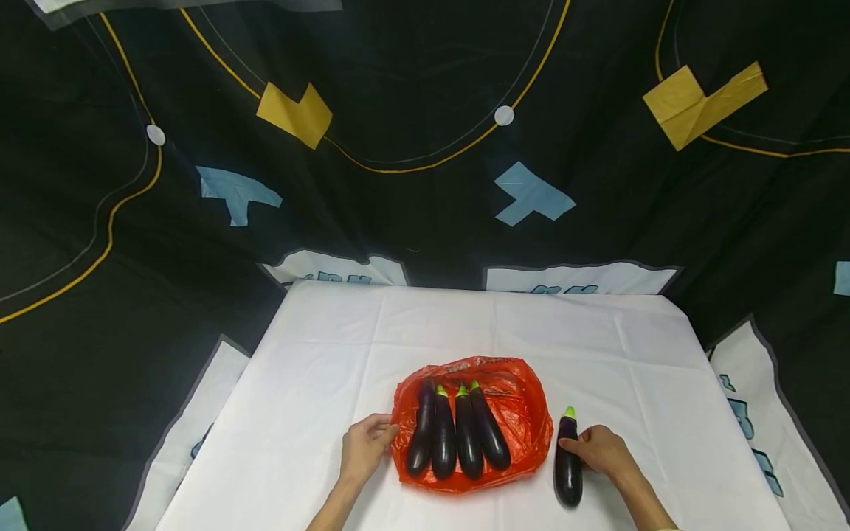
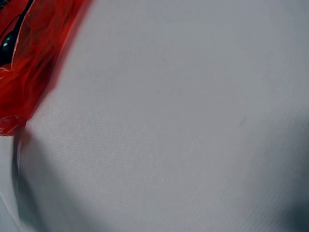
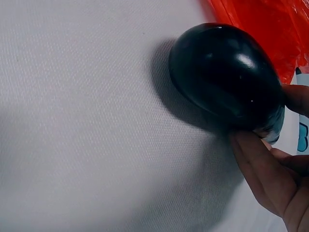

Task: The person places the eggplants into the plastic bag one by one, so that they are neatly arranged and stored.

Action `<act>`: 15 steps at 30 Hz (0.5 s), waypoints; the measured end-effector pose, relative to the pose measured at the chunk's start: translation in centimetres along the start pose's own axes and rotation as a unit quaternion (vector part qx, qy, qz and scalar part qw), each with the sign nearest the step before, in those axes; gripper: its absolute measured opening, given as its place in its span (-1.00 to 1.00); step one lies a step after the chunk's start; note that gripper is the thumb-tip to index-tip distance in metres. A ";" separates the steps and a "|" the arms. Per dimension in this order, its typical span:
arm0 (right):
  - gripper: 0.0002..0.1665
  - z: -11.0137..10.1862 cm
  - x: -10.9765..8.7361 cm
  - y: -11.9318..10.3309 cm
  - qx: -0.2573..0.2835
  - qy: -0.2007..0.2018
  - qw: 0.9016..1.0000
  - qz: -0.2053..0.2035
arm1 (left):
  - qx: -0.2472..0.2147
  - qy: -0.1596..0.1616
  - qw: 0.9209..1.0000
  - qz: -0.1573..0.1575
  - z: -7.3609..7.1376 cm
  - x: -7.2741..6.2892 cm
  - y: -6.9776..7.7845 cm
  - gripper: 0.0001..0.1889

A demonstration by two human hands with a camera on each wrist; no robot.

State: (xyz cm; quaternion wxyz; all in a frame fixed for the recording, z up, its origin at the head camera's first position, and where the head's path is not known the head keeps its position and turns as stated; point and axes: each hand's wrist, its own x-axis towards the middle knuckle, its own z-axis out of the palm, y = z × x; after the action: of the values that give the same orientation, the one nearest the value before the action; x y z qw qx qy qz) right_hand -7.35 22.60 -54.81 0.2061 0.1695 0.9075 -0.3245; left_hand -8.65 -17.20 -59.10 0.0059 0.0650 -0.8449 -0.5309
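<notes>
A red plastic bag (image 1: 524,413) lies spread on the white table, with several dark purple eggplants (image 1: 443,435) side by side on it, green stem ends pointing away. At its left edge my left hand (image 1: 364,446) pinches the plastic between thumb and fingers; in the left wrist view only the bag's edge (image 2: 34,72) shows, the hand hidden. To the right of the bag, my right hand (image 1: 600,450) grips a single eggplant (image 1: 568,476) around its middle, thumb on the near side. In the right wrist view the rounded end of this eggplant (image 3: 222,72) is close over the cloth.
The white-covered table (image 1: 332,354) reaches back to a black curtain (image 1: 412,214) with yellow and blue tape pieces and printed lines. White patterned strips (image 1: 578,279) of the curtain border the table at the back and sides.
</notes>
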 end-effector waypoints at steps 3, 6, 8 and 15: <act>-0.58 0.0 0.0 0.0 0.003 -0.001 1.000 0.000 | -0.003 -0.001 1.000 -0.001 0.0 0.0 0.0 -0.85; -0.59 0.0 -0.1 0.0 0.006 0.000 1.000 -0.004 | -0.004 0.000 1.000 -0.003 0.0 -0.1 0.0 -0.85; -0.59 0.1 -0.1 0.1 0.005 0.002 1.000 -0.008 | -0.004 0.000 1.000 -0.003 0.0 -0.1 0.0 -0.85; -0.60 0.1 0.0 0.2 0.002 0.004 1.000 -0.016 | -0.004 -0.002 1.000 -0.001 0.0 -0.1 0.1 -0.84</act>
State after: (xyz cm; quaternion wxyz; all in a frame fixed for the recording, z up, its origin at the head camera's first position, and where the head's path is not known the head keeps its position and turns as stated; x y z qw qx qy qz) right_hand -7.22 22.73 -55.01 0.1967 0.1566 0.9101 -0.3294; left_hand -8.59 -17.13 -59.03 0.0042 0.0650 -0.8426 -0.5346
